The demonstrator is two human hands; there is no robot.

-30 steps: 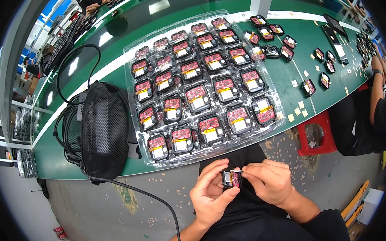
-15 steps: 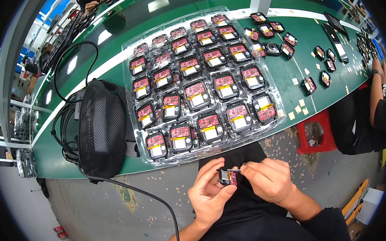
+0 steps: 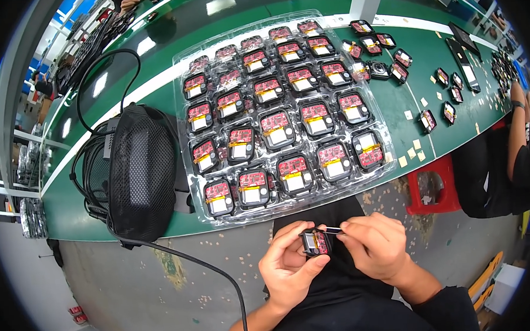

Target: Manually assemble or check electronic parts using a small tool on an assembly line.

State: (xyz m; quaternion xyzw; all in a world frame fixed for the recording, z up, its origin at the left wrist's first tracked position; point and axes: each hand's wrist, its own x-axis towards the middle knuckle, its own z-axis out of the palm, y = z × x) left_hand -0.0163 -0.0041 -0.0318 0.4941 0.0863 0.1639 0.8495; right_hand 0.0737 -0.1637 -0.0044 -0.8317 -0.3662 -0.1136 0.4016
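My left hand grips a small black watch case by its edges above my lap. Inside it show a red circuit board, a silvery block and some yellow tape. My right hand pinches slim metal tweezers, whose tip reaches the upper right edge of the case. Whether the tip touches a part inside is too small to tell. On the green table ahead lies a clear plastic tray holding rows of similar cases, boards facing up.
A black mesh bag with cables stands left of the tray; one cable hangs past my left forearm. More loose cases and small pale squares lie at the right. A co-worker's arm and a red stool are beyond.
The case in my left hand has turned to face upward more. My right hand has moved slightly right, and more of the tweezers now shows. The whole view has shifted a little.
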